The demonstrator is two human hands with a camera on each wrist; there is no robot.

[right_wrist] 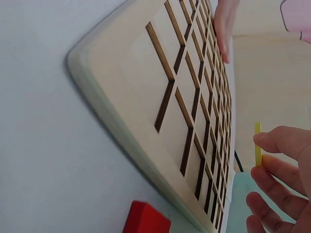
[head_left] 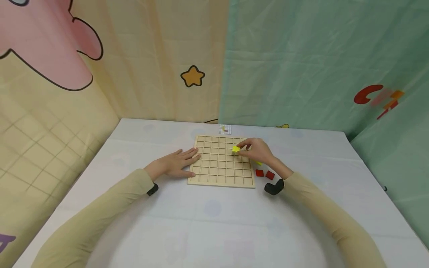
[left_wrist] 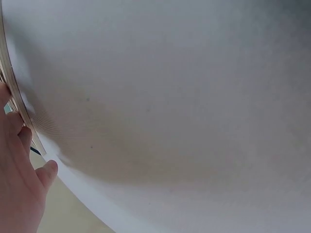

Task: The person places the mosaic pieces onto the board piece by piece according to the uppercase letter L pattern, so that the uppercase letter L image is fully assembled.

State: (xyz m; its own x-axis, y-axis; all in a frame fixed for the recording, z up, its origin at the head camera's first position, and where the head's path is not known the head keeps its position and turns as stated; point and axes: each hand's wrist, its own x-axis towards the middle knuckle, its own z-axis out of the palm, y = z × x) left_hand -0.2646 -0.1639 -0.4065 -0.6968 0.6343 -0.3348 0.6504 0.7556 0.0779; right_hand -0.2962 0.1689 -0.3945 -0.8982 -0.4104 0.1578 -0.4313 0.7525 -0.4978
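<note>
While left hand (head_left: 177,162) lies flat, right hand (head_left: 256,150) pinches yellow tile (head_left: 236,149).

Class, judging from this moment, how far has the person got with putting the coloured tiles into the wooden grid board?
Done: nothing; every visible cell of the grid board looks empty. In hand: the right hand pinches a yellow tile above the board, while the left hand steadies its edge. Left: two red tiles and another yellow piece lie beside the board.
</note>
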